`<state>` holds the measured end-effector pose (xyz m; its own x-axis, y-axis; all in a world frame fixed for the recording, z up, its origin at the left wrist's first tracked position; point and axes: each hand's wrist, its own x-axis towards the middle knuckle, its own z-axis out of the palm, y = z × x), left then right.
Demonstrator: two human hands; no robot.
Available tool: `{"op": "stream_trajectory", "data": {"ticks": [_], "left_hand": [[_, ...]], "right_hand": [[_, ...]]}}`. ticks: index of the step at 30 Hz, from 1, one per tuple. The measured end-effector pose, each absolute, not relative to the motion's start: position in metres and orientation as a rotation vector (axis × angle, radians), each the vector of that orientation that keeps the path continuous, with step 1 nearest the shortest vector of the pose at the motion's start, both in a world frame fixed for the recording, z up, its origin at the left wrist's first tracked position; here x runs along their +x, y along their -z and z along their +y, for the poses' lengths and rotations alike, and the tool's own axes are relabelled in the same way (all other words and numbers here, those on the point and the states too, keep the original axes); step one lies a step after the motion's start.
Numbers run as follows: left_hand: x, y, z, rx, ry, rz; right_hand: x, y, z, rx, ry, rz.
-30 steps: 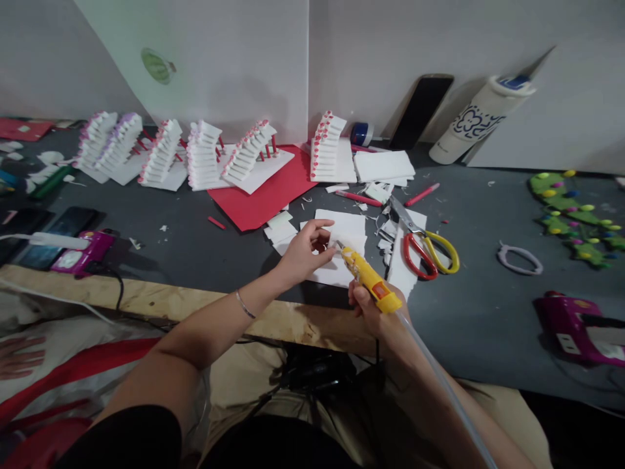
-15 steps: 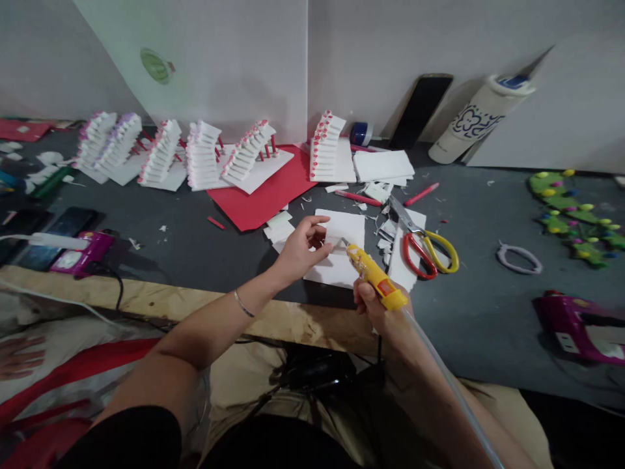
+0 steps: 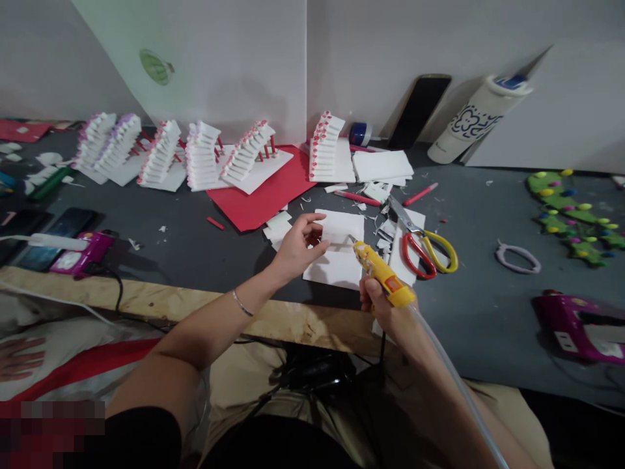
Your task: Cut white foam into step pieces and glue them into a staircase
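Left hand (image 3: 295, 247) spread open above flat foam sheet (image 3: 336, 270), right hand (image 3: 377, 306) clasping glue gun (image 3: 381, 273), nozzle near the sheet; six stepped foam models (image 3: 247, 153) stand built behind, sheet still unassembled.

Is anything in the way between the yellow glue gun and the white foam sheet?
Nothing visible stands in the way. The yellow glue gun, held in the right hand, has its tip right over the white foam sheet, next to the left hand.
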<state>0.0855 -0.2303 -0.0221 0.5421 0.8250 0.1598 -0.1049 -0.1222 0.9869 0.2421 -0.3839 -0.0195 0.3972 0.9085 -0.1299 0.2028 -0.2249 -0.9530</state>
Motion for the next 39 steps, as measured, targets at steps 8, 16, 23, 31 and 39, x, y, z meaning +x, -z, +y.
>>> {"op": "stream_trajectory", "data": {"ticks": [8,16,23,31,39], "left_hand": [[0.085,0.022,-0.227,1.474,-0.918,0.656],[0.084,0.021,-0.227,1.487,-0.924,0.659],[0.083,0.023,-0.225,1.481,-0.926,0.702],[0.088,0.024,-0.229,1.502,-0.924,0.74],[0.091,0.02,-0.24,1.556,-0.879,0.715]], "right_hand": [[0.244,0.019,-0.384,-1.696,-0.918,-0.923],[0.246,0.019,-0.385,-1.73,-0.896,-0.876],[0.253,0.015,-0.381,-1.732,-0.824,-0.885],[0.239,0.014,-0.385,-1.724,-0.71,-1.214],[0.226,0.013,-0.383,-1.788,-0.674,-1.354]]}}
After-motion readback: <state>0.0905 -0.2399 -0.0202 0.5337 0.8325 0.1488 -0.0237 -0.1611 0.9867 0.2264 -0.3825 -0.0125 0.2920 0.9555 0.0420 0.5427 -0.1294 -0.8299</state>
